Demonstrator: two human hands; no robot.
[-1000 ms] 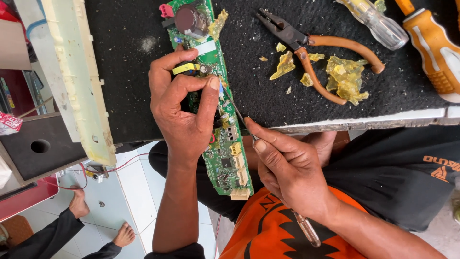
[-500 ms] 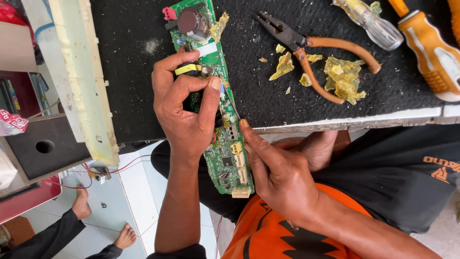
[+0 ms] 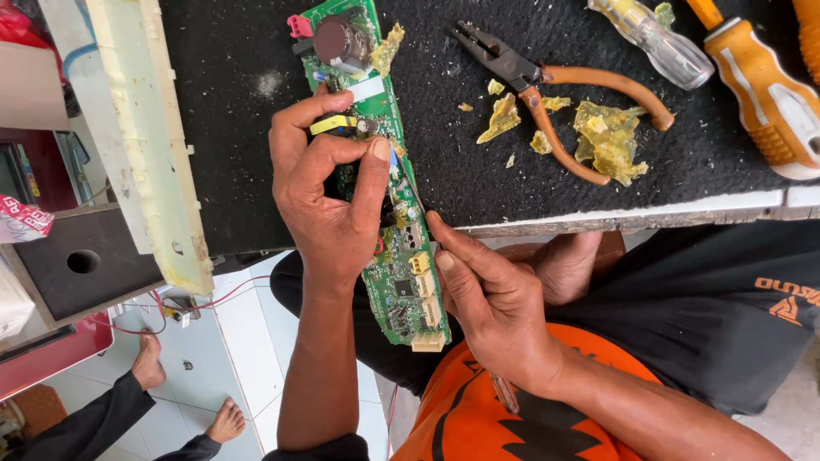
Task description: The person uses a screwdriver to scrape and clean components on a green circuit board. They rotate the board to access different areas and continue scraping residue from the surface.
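Observation:
A long green circuit board point(image 3: 401, 282) lies half on the black mat point(image 3: 239, 128) and hangs over the table's edge toward my lap. My left hand point(image 3: 329, 205) grips the board around its middle, thumb and fingers pinched near a yellow part. My right hand point(image 3: 491, 299) rests against the board's right edge and holds a thin tool. The tool's handle end point(image 3: 504, 394) sticks out below my wrist, and its tip touches the board beside my left fingers.
Orange-handled pliers point(image 3: 547, 94) and yellowish glue scraps point(image 3: 606, 137) lie on the mat to the right. Further right lie a clear-handled screwdriver point(image 3: 649, 38) and an orange-and-white one point(image 3: 769, 94). A cream plastic strip point(image 3: 141, 128) lies left. Another person's feet point(image 3: 149, 363) show on the floor.
My right hand has slid a little up along the board's edge, its fingers now closer to my left hand. My left hand keeps the same grip.

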